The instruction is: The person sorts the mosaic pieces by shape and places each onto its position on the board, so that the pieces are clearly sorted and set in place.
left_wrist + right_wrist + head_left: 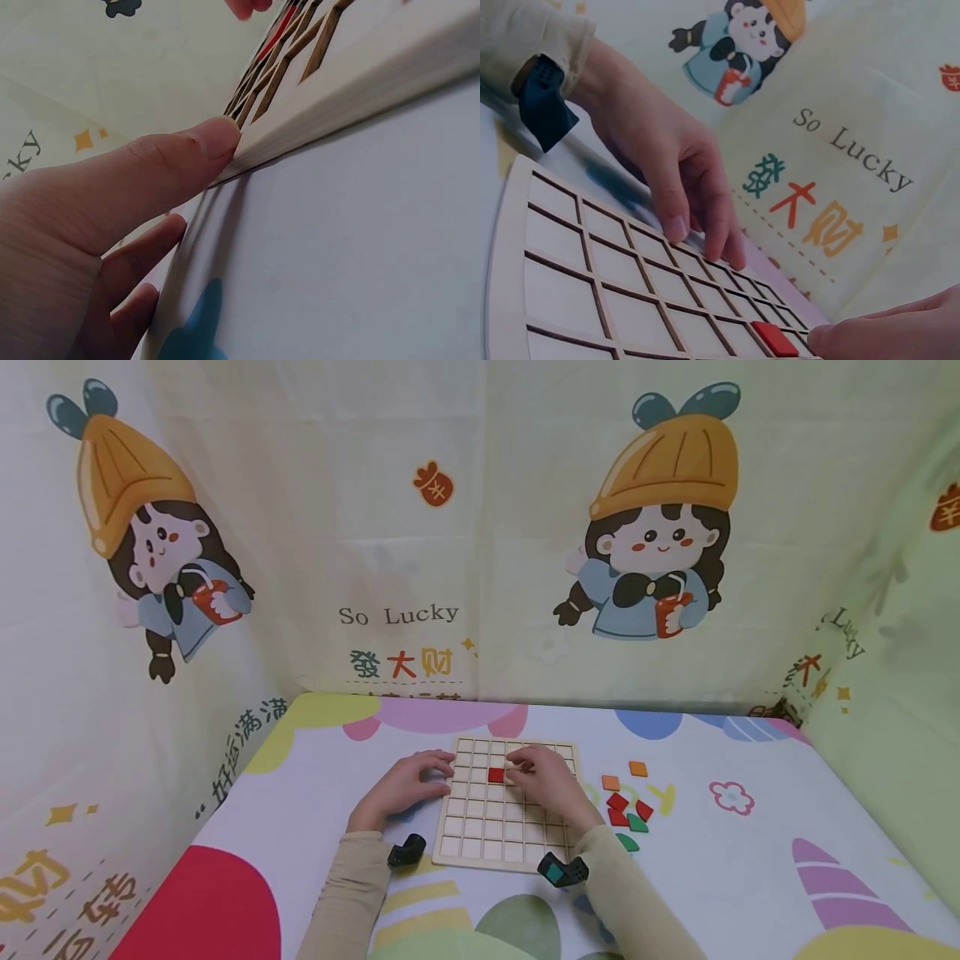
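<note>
A light wooden grid board (pixel 476 853) lies on the table with a red square tile (pixel 496 775) in one of its upper cells. My left hand (pixel 405 785) is at the board's left side, its thumb (pixel 214 137) touching the edge and the other fingers loosely bent beside it. Over the upper part of the grid, my right hand (pixel 546 778) has bent fingers, their tips just right of the red tile. Only its thumb side (pixel 900 330) shows in the right wrist view. Whether anything is between those fingertips is hidden.
Right of the board are loose pieces: orange squares (pixel 638 768), red ones (pixel 617 802) and green rounded ones (pixel 626 842). A patterned cloth (pixel 750 877) covers the table. Printed curtains (pixel 525 527) hang behind it and at both sides.
</note>
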Demonstrator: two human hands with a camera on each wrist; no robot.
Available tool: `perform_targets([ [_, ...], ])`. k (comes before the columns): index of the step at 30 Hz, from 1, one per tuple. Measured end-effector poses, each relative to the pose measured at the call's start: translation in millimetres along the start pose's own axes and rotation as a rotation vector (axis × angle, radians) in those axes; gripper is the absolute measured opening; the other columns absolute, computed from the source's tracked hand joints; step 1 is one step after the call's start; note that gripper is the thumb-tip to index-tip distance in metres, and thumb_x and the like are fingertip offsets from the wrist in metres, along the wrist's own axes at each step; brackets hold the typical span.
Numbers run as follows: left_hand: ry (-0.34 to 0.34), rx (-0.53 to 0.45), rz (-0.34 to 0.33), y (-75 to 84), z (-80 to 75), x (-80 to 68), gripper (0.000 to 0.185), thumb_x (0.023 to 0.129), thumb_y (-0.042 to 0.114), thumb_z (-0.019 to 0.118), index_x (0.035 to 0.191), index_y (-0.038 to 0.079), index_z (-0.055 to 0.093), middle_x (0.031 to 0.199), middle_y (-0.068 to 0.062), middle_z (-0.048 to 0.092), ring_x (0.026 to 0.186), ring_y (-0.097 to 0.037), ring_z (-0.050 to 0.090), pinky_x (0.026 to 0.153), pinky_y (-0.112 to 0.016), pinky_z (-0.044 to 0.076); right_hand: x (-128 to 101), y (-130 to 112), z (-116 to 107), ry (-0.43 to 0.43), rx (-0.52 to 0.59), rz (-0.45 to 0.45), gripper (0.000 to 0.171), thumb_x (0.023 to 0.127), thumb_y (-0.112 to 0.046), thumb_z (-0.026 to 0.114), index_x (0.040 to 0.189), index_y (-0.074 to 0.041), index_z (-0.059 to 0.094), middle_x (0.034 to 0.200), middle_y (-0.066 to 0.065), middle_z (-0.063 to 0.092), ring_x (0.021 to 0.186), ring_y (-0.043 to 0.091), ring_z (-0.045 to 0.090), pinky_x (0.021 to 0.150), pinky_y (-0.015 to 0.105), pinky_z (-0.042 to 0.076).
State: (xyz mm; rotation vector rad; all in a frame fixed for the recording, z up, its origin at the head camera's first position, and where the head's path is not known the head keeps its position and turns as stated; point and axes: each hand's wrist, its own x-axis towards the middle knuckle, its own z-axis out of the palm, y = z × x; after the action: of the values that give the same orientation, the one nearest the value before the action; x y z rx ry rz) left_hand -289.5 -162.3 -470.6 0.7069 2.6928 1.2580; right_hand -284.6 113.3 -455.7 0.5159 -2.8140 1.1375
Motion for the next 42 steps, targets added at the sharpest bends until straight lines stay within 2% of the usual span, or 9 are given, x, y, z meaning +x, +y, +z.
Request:
perform_targets([
  [5, 0.000, 0.010, 0.003, -0.9, -0.2, -0.1, 0.020, 0.086, 0.018, 0.076, 0.105, 0.014, 0.072, 0.137, 0.000, 0.057, 0.136, -0.025, 0.042, 0.114, -0.047, 0.030, -5, 5, -11, 0.007, 0.000, 0.035, 0.029, 0.090, -0.022, 0.072, 0.116, -0.010, 0.071, 0.110, 0.001, 0.066, 0.095, 0.016, 0.061, 0.084, 0.037, 0.054],
  [15, -0.004, 0.008, 0.008, -0.9, -0.8, 0.0, 0.021, 0.086, 0.019, 0.076, 0.105, 0.014, 0.071, 0.138, -0.002, 0.057, 0.136, -0.025, 0.042, 0.114, -0.048, 0.031, -17, 20, -35, 0.033, 0.005, 0.010, 0.030, 0.089, -0.020, 0.072, 0.116, -0.006, 0.070, 0.110, 0.005, 0.066, 0.096, 0.022, 0.062, 0.082, 0.040, 0.056],
  [23, -0.007, 0.002, 0.010, -0.9, -0.5, -0.2, 0.021, 0.086, 0.018, 0.075, 0.105, 0.013, 0.071, 0.138, -0.002, 0.057, 0.137, -0.025, 0.042, 0.114, -0.047, 0.031, -31, 37, -56, 0.048, -0.019, 0.064, 0.035, 0.090, -0.023, 0.071, 0.121, -0.005, 0.067, 0.114, 0.008, 0.064, 0.099, 0.024, 0.061, 0.084, 0.041, 0.055],
  [32, -0.015, -0.011, -0.004, 0.8, -1.5, 0.0, 0.021, 0.086, 0.018, 0.075, 0.106, 0.013, 0.071, 0.139, -0.002, 0.056, 0.136, -0.026, 0.042, 0.113, -0.049, 0.031, -54, 57, -82, 0.109, -0.066, 0.021, 0.038, 0.091, -0.019, 0.071, 0.124, -0.001, 0.064, 0.112, 0.012, 0.066, 0.097, 0.027, 0.063, 0.083, 0.043, 0.056],
  [42, -0.015, -0.013, -0.007, -1.8, -1.2, 0.9, 0.020, 0.086, 0.020, 0.075, 0.105, 0.014, 0.071, 0.138, -0.001, 0.056, 0.136, -0.025, 0.042, 0.113, -0.048, 0.031, -77, 71, -114, 0.057, -0.122, 0.143, 0.045, 0.090, -0.019, 0.071, 0.130, -0.001, 0.058, 0.120, 0.019, 0.062, 0.103, 0.033, 0.060, 0.082, 0.044, 0.057],
])
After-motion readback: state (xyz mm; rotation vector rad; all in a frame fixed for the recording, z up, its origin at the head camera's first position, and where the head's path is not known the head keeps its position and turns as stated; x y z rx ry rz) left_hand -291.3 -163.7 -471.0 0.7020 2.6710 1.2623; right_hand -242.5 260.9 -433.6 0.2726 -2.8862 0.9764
